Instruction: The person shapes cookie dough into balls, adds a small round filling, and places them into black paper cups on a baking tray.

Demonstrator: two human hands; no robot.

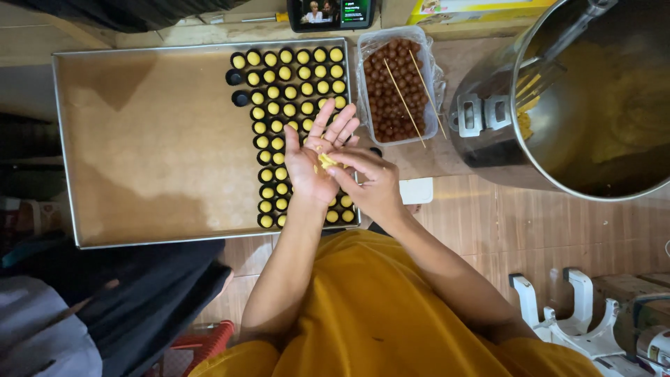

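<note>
Dough piece lies on the flat, open left hand; right hand grip pinches it.

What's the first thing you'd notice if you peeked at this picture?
Two hands in the middle: the left hand lies open with a yellow dough piece on its palm, and the right hand pinches it. Behind them, a metal tray holds rows of yellow balls in black cups along its right side.

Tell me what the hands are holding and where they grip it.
A small yellow dough piece lies on the open left hand; the right hand fingertips pinch its edge.
</note>
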